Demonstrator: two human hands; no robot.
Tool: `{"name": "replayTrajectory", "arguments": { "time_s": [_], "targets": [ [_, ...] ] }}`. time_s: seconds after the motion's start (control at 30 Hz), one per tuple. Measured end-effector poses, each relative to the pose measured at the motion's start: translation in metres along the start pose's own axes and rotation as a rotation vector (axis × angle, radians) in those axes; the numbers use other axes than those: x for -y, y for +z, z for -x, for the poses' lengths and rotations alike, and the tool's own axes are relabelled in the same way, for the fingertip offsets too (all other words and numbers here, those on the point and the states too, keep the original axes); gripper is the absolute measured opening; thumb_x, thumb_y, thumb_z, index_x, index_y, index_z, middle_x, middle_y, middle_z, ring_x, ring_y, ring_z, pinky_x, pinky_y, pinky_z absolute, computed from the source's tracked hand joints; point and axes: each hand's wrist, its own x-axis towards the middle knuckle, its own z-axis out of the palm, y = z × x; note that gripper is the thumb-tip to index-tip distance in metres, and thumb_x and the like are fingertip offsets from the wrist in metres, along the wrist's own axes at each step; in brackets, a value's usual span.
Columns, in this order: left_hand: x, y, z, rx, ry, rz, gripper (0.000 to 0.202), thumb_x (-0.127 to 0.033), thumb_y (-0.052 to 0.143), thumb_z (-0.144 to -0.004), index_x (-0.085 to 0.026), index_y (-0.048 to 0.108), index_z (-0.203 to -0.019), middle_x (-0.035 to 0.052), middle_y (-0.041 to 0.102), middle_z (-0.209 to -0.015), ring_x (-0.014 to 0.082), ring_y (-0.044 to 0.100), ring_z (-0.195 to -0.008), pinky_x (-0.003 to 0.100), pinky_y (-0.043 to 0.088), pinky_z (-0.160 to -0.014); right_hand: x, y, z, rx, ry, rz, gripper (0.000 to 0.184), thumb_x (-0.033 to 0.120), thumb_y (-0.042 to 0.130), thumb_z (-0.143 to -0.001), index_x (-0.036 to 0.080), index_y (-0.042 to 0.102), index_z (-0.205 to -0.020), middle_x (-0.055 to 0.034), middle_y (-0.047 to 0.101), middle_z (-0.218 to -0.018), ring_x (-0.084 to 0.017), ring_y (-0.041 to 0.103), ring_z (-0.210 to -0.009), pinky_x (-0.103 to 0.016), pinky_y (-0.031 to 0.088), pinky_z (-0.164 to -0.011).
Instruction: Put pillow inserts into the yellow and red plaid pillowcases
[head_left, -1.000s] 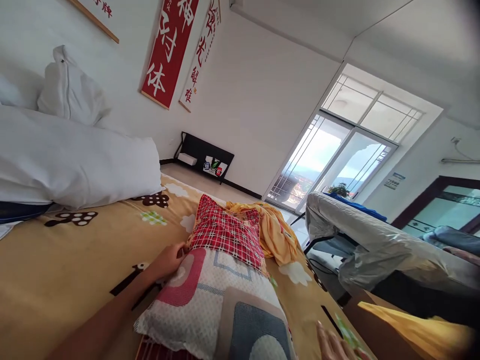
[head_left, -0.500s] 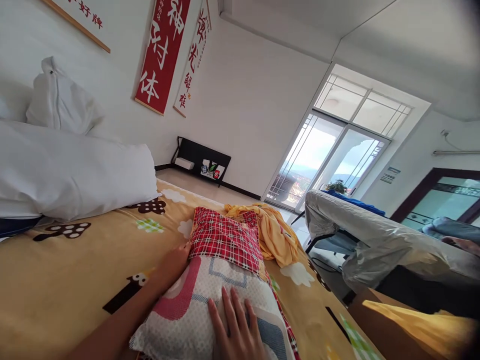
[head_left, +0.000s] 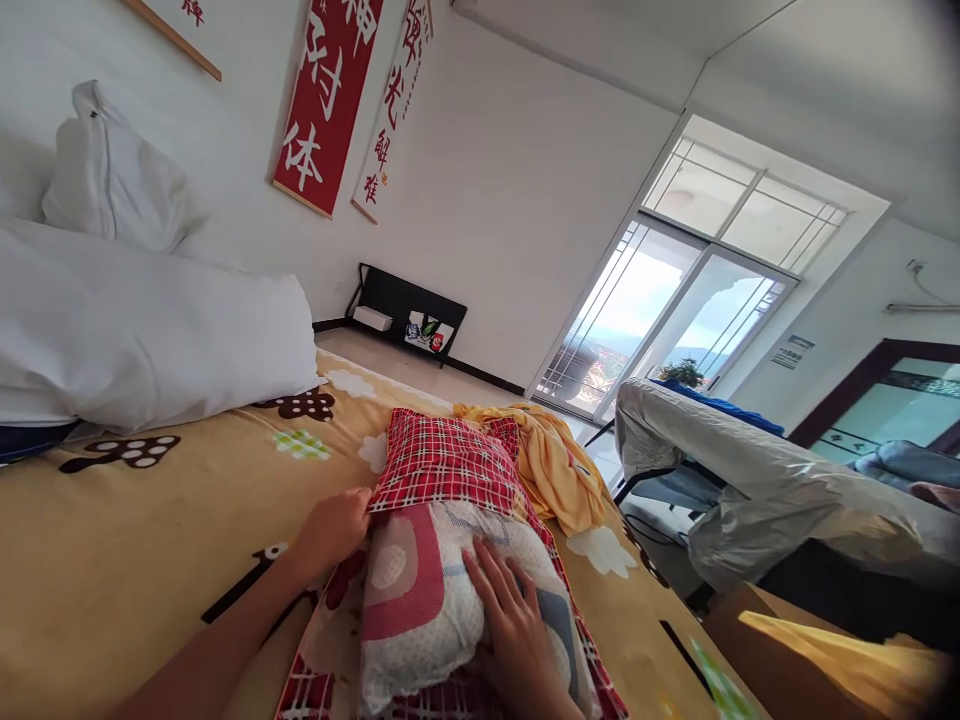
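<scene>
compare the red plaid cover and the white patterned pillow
The plaid cover is red with white lines; the pillow is mostly white with pink and blue-grey shapes. The left hand holds the cover's edge; the right hand lies on the pillow. Cover and pillow both lie over the tan sheet.

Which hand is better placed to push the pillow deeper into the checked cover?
Probably the right hand: it lies on the pillow, while the left hand holds the checked cover.

Pillow (head_left: 424, 600) sat partway inside red plaid pillowcase (head_left: 454, 460)
Its white, pink-patterned end bulged out; both lay on the bed (head_left: 150, 540).
</scene>
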Motion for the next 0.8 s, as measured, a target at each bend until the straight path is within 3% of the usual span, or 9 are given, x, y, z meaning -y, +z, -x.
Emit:
{"name": "replayTrajectory", "arguments": {
  "time_s": [0.13,0.2,0.27,0.33,0.4,0.53,0.6,0.67,0.8],
  "targets": [
    [0.002,0.007,0.001,-0.149,-0.009,0.139,0.037,-0.018,0.043,-0.083,-0.016,0.049,-0.12,0.0145,0.062,-0.124,0.0273,0.062,-0.107,0.037,0.046,-0.088,0.03,-0.004,0.029,-0.068,0.009,0.034,0.102,0.013,0.051,-0.057,0.011,0.016,-0.152,-0.0188,0.019,-0.157,-0.038,0.022,-0.142,-0.058,0.035,-0.104],
    [-0.001,0.005,-0.002,-0.247,0.007,0.234,0.047,-0.018,0.046,-0.081,-0.016,0.042,-0.128,0.0146,0.056,-0.132,0.026,0.058,-0.114,0.037,0.044,-0.094,0.044,-0.006,0.025,-0.089,0.081,0.022,0.106,0.011,0.05,-0.054,0.008,0.012,-0.152,-0.0212,0.015,-0.157,-0.039,0.018,-0.143,-0.058,0.035,-0.104],
    [-0.011,-0.005,-0.006,-0.317,0.059,0.288,0.044,-0.019,0.047,-0.08,-0.017,0.044,-0.124,0.0133,0.058,-0.128,0.0249,0.056,-0.115,0.037,0.043,-0.097,0.053,-0.006,0.013,-0.066,0.116,-0.016,0.108,0.009,0.049,-0.05,0.006,0.013,-0.152,-0.0215,0.016,-0.157,-0.038,0.017,-0.144,-0.056,0.036,-0.105],
    [-0.029,-0.021,-0.013,-0.283,0.153,0.296,0.03,-0.022,0.047,-0.082,-0.017,0.053,-0.111,0.0113,0.064,-0.115,0.0244,0.059,-0.106,0.036,0.045,-0.093,0.058,-0.004,0.001,-0.035,0.086,-0.049,0.107,0.01,0.047,-0.048,0.007,0.018,-0.151,-0.02,0.021,-0.156,-0.036,0.02,-0.143,-0.053,0.038,-0.105],
    [-0.054,-0.035,-0.02,-0.148,0.276,0.246,0.019,-0.028,0.049,-0.084,-0.018,0.058,-0.098,0.0095,0.066,-0.104,0.0237,0.061,-0.095,0.035,0.047,-0.086,0.057,-0.001,-0.005,-0.018,0.054,-0.065,0.106,0.01,0.046,-0.048,0.009,0.022,-0.151,-0.0188,0.024,-0.155,-0.035,0.025,-0.142,-0.052,0.039,-0.105],
    [-0.091,-0.04,-0.031,0.038,0.521,0.097,0.021,-0.032,0.06,-0.079,-0.018,0.06,-0.095,0.0091,0.063,-0.108,0.0244,0.059,-0.099,0.034,0.046,-0.087,0.049,0.005,0.007,-0.033,0.059,-0.049,0.106,0.011,0.046,-0.049,0.01,0.021,-0.152,-0.0173,0.029,-0.153,-0.033,0.034,-0.138,-0.047,0.042,-0.104],
    [-0.095,-0.03,-0.035,0.071,0.561,0.125,0.021,-0.032,0.063,-0.077,-0.018,0.06,-0.094,0.0076,0.063,-0.106,0.0233,0.058,-0.1,0.032,0.046,-0.087,0.045,0.008,0.018,-0.091,0.043,-0.01,0.103,0.011,0.046,-0.053,0.009,0.018,-0.152,-0.0169,0.036,-0.15,-0.03,0.04,-0.135,-0.042,0.044,-0.102],
    [-0.092,-0.018,-0.039,0.045,0.506,0.189,0.016,-0.032,0.06,-0.081,-0.018,0.06,-0.089,0.0068,0.064,-0.101,0.0216,0.059,-0.095,0.031,0.046,-0.084,0.044,0.008,0.023,-0.145,0.02,0.035,0.101,0.011,0.045,-0.056,0.008,0.016,-0.152,-0.0174,0.042,-0.147,-0.029,0.044,-0.132,-0.04,0.047,-0.099],
    [-0.081,-0.008,-0.043,-0.003,0.476,0.215,0.019,-0.03,0.046,-0.092,-0.018,0.06,-0.091,0.0079,0.065,-0.099,0.0214,0.06,-0.093,0.031,0.045,-0.083,0.044,0.002,0.013,-0.132,0.044,0.041,0.096,0.006,0.042,-0.06,0.011,0.019,-0.152,-0.0163,0.042,-0.147,-0.028,0.042,-0.134,-0.041,0.047,-0.099]
  ]
}}
